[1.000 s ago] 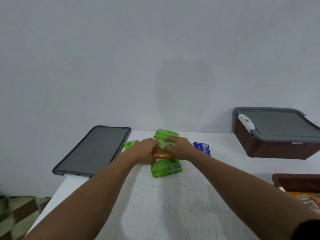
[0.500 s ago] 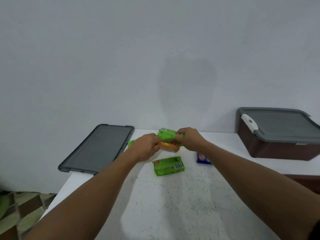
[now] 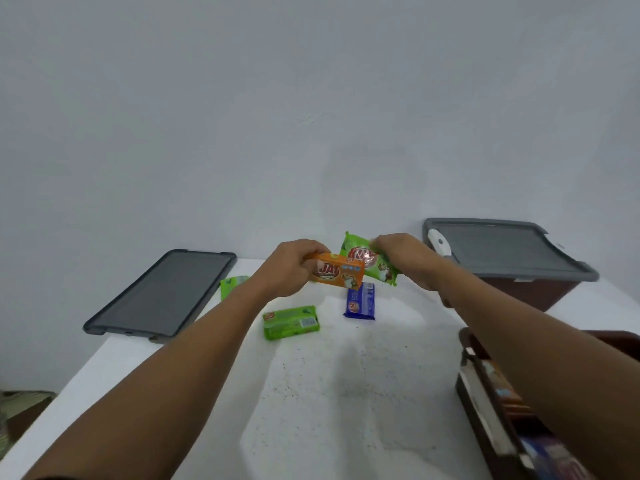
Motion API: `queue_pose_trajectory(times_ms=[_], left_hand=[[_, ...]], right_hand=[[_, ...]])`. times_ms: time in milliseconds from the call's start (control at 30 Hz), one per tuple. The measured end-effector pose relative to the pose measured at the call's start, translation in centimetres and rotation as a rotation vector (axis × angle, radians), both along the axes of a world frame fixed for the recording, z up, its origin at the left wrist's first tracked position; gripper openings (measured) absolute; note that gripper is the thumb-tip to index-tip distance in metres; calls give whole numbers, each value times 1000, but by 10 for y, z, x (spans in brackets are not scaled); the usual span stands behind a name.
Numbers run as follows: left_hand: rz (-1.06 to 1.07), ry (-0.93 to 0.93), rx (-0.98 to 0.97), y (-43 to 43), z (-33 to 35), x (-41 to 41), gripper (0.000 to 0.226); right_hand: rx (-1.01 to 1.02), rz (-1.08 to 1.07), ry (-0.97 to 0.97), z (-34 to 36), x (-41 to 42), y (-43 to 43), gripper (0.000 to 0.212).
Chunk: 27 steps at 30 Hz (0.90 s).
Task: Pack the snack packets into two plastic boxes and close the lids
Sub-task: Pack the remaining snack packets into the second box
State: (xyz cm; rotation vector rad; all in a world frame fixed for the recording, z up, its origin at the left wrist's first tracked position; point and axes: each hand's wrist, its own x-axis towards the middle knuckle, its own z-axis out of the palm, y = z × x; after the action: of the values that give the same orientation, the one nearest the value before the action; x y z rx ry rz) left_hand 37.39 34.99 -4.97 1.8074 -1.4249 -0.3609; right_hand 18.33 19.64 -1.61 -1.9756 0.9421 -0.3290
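Orange snack packet [image 3: 337, 273]: pinched at its left end by the left hand [image 3: 291, 268], fingers curled round it, held clear above the table. Green snack packet with a red logo [image 3: 369, 263]: gripped at its far right edge by the right hand [image 3: 405, 258], also in the air, just behind the orange one and overlapping it in view. I cannot tell whether the two touch.

Change: a second ago both hands were down on the heap of packets at the far middle of the white speckled table [image 3: 346, 393]. Half a second ago they were coming up together. Now each hand carries its own packet. Reading: pickup done, and the carry to a box looks next.

Left on the table:
- a flat bright-green packet [image 3: 291, 322], near the middle
- a dark blue packet [image 3: 361, 301], just right of it
- a second green packet [image 3: 233, 284], half hidden behind the left forearm

So several packets are not yet packed.

Boxes:
- open brown plastic box [image 3: 467, 342] at near right, with packets already inside, partly covered by the right forearm
- closed brown plastic box [image 3: 533, 292] at far right, grey lid on, with a white latch [image 3: 439, 245]
- loose grey plastic lid [image 3: 162, 294] flat at far left, well apart from the open box

In the way: nothing lies between the hands and the open box. The right arm crosses over its rim, so the left hand's packet may have to pass around it.
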Motion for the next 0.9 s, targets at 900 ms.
queue_pose_trajectory(times_ms=[900], left_hand=[[-151,262,246,-60,19,-309,12]], right_hand=[[-32,190,47,4,-366,-91,15]])
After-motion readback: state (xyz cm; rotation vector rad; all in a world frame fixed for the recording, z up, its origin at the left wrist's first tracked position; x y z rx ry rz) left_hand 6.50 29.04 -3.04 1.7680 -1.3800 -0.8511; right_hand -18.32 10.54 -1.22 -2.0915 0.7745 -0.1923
